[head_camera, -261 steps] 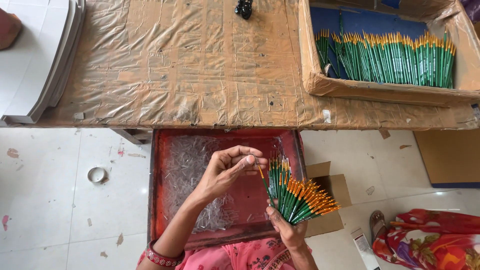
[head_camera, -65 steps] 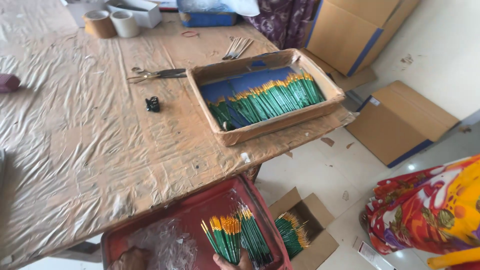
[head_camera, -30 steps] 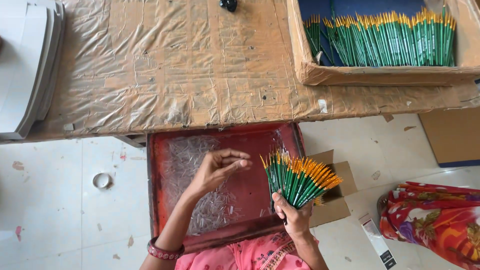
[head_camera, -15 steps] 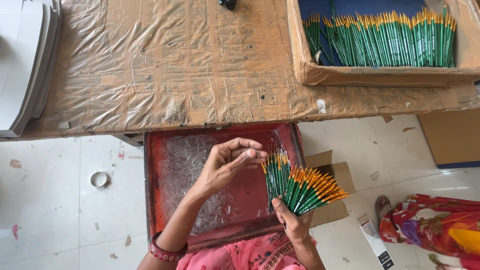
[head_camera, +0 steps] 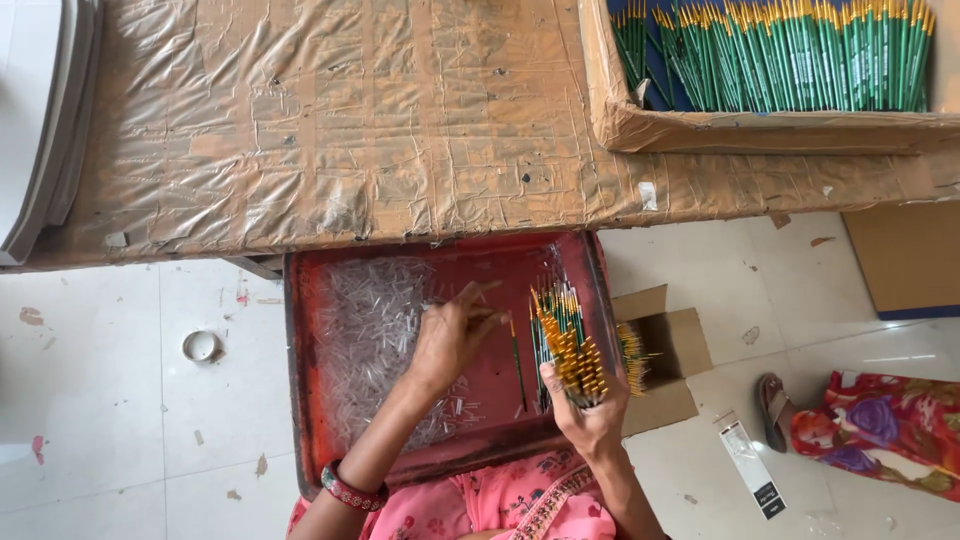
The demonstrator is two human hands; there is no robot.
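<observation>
A: Camera position?
B: One head-worn view, looking steeply down, close over the red tray (head_camera: 300,400) on the lap.
A: Coverage?
B: Table (head_camera: 350,120) edge above, tiled floor (head_camera: 120,430) either side. No second view.

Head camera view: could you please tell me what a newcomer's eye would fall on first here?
The fan of green, orange-tipped brushes in the right hand, low at centre. Beside it, the left hand reaches into a red tray of clear plastic caps. Top right, a cardboard box packed with similar brushes sits on the table.
</observation>
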